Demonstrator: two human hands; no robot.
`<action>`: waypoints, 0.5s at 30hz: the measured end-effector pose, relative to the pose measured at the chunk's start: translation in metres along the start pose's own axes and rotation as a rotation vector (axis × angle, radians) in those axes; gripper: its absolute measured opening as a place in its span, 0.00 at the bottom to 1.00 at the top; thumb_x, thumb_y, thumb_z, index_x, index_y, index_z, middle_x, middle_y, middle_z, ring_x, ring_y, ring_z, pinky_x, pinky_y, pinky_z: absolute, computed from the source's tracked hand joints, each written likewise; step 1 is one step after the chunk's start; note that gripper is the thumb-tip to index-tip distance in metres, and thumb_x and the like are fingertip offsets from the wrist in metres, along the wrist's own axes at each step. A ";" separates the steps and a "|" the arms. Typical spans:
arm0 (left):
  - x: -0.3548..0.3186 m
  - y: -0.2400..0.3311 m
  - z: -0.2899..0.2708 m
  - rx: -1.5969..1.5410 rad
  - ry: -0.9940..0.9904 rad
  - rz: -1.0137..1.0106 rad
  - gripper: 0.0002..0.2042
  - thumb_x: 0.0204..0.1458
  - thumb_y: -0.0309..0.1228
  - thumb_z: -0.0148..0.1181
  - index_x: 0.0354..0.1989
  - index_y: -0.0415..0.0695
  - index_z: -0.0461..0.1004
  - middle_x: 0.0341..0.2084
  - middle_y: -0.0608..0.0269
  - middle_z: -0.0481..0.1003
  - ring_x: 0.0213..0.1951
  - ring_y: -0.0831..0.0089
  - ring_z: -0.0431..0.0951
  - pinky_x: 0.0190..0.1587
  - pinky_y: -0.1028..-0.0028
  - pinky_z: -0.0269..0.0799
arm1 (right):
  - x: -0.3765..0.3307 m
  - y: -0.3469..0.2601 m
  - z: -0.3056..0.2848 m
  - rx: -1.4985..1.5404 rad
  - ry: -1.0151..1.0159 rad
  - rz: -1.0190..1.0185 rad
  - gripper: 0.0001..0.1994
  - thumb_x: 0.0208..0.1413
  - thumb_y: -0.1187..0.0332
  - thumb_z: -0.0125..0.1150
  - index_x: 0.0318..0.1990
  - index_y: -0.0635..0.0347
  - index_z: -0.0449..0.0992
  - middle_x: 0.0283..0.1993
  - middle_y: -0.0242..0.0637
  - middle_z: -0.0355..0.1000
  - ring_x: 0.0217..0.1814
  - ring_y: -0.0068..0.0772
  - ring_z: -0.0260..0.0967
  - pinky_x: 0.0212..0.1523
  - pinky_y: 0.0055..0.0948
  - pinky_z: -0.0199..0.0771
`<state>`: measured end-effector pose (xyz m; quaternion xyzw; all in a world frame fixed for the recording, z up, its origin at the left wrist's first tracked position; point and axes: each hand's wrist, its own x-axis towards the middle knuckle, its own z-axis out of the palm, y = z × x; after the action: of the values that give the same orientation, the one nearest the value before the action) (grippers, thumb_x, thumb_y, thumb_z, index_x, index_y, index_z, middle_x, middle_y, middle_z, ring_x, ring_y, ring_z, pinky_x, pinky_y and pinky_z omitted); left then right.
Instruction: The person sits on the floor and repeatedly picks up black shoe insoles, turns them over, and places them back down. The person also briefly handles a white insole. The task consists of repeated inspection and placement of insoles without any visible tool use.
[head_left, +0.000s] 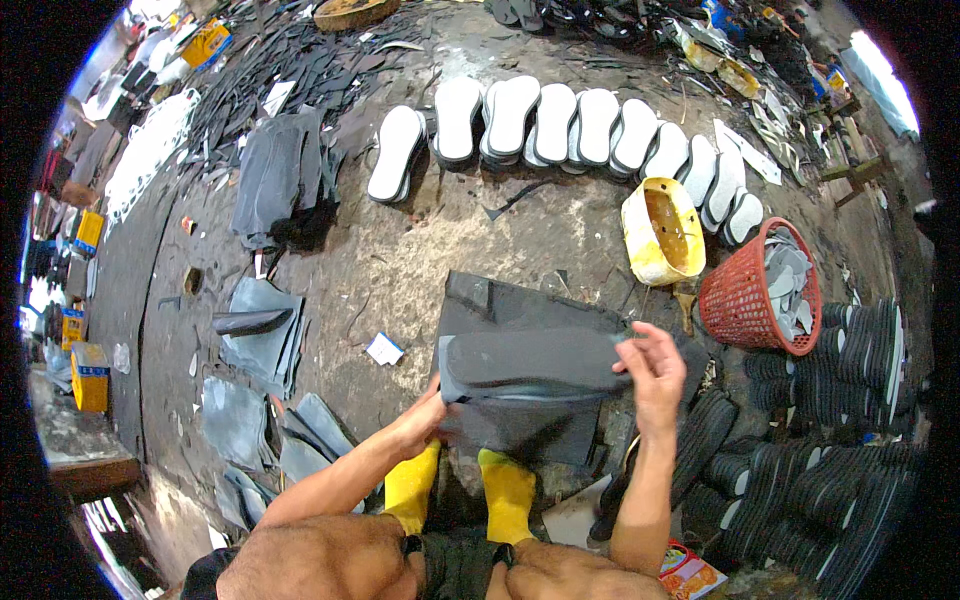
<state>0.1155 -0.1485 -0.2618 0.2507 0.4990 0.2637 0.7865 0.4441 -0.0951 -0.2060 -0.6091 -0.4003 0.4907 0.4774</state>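
Observation:
Before my feet lies a wide black rubber sheet (540, 435). On top of it, a dark sole-shaped rubber piece (530, 357) stretches from side to side, with a grey layer showing along its left end and near edge. My left hand (420, 422) grips the left end of this piece, its fingertips partly hidden under the edge. At the right end is my right hand (655, 375), raised, with its thumb and a finger pinching the piece's edge and the other fingers loosely curled. That end is slightly blurred.
Stacked white-topped soles (510, 115) form a curved row beyond. A yellow tub (640, 245) and red basket (735, 305) of grey offcuts stand to the right, above piled black soles (840, 480). Grey sheets (260, 330) and a dark stack (275, 180) lie left.

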 end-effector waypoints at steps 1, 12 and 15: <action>0.002 -0.004 0.001 0.270 0.264 0.156 0.37 0.65 0.44 0.54 0.77 0.47 0.45 0.70 0.45 0.61 0.61 0.55 0.74 0.65 0.63 0.68 | -0.007 0.012 0.006 0.035 -0.008 -0.027 0.17 0.59 0.76 0.67 0.56 0.64 0.76 0.47 0.38 0.79 0.49 0.24 0.75 0.52 0.26 0.77; 0.041 -0.031 -0.032 -0.081 0.508 -0.006 0.25 0.68 0.50 0.47 0.51 0.38 0.77 0.38 0.61 0.80 0.37 0.72 0.78 0.40 0.71 0.73 | -0.015 0.080 0.003 -0.011 0.432 0.035 0.08 0.56 0.79 0.67 0.43 0.64 0.81 0.43 0.34 0.79 0.46 0.25 0.74 0.52 0.27 0.73; 0.026 -0.049 -0.022 0.419 0.763 0.489 0.16 0.62 0.35 0.59 0.53 0.39 0.75 0.39 0.58 0.81 0.39 0.64 0.82 0.44 0.65 0.78 | -0.017 0.086 0.019 -0.540 0.468 -0.207 0.09 0.53 0.77 0.67 0.42 0.62 0.81 0.43 0.37 0.80 0.47 0.36 0.77 0.54 0.34 0.73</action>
<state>0.1130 -0.1642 -0.3194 0.3987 0.7201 0.4074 0.3956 0.4241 -0.1273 -0.2872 -0.7651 -0.4548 0.1643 0.4252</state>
